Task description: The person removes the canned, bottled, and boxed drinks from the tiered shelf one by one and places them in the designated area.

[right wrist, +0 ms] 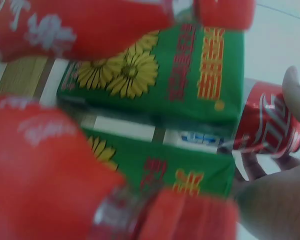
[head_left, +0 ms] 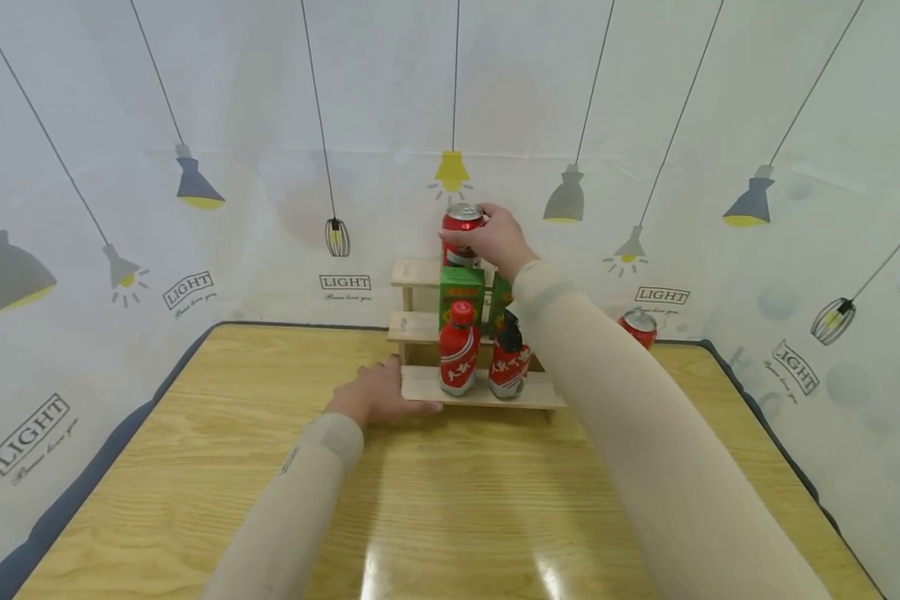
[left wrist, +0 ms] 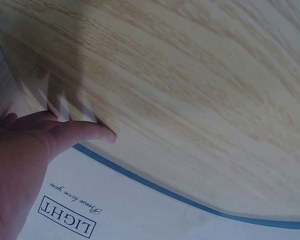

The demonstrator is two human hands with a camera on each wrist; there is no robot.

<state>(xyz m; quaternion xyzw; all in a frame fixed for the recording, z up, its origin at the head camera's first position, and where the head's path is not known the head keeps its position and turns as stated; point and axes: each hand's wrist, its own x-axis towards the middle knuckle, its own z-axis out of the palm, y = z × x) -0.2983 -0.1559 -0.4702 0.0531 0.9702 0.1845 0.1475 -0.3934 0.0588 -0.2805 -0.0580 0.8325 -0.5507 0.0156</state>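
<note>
A red soda can (head_left: 461,223) is at the top step of a small tiered wooden stand (head_left: 422,385). My right hand (head_left: 499,239) grips it with thumb and fingers round its side; a green carton hides its base. In the right wrist view, the same can (right wrist: 267,120) lies between thumb and fingers. Low at the stand's left end, my left hand (head_left: 375,396) holds the bottom step, thumb along the front edge. Two red bottles (head_left: 459,354) stand on that step, and green drink cartons (head_left: 461,290) with yellow flowers rise behind them.
Another red can (head_left: 639,327) stands right of the stand, partly behind my right sleeve (head_left: 607,400). A dark blue edging (head_left: 150,400) borders the wood-grain table (head_left: 450,492). Behind it hangs a white backdrop (head_left: 255,125) printed with lamps.
</note>
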